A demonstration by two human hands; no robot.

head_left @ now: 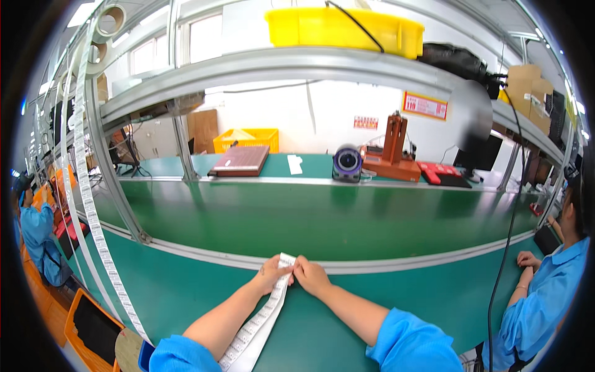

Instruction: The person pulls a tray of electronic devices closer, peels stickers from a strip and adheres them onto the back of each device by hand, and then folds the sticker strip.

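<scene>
A long white strip of printed labels [253,328] runs up from the lower edge between my forearms, its top end raised over the green table near the metal rail. My left hand [271,275] grips this strip close to its top, thumb across the face. At the strip's right edge my right hand [310,276] pinches the top end, fingers pressed together. Both hands nearly touch each other. The lower part of the strip passes out of view beside my left sleeve.
A green conveyor belt [297,217] lies beyond the metal rail [347,268]. Label rolls [110,22] hang at upper left, trailing strips down [93,217]. A black cable [505,260] hangs at right, near a co-worker in blue [545,297]. An orange crate [87,328] stands lower left.
</scene>
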